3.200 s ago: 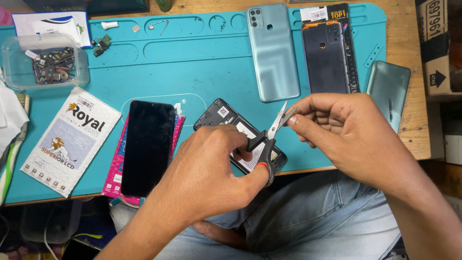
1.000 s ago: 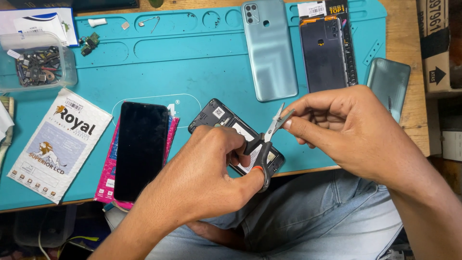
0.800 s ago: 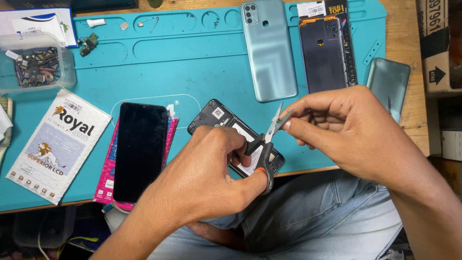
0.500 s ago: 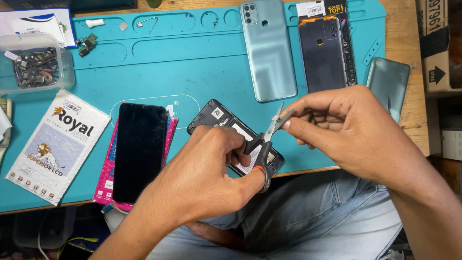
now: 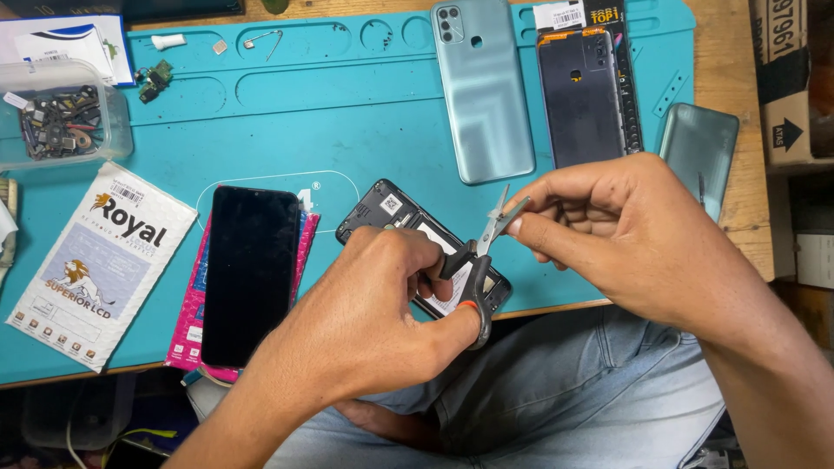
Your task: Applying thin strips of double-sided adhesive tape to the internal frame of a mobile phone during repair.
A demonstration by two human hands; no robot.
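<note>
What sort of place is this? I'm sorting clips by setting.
Most likely a phone repair bench: a teal work mat, an opened phone with its back cover off, and a clear tub of small parts.

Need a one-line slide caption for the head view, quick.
Left hand works small scissors on a tiny piece pinched by right hand, above an opened phone.

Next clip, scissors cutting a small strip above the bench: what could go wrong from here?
1. The scissors in the left hand close right beside the fingertips of the right hand, which pinch a small strip; a nick seems possible.
2. The cut happens above the opened phone at the teal mat edge; an offcut might drop into it or onto the lap.
</note>
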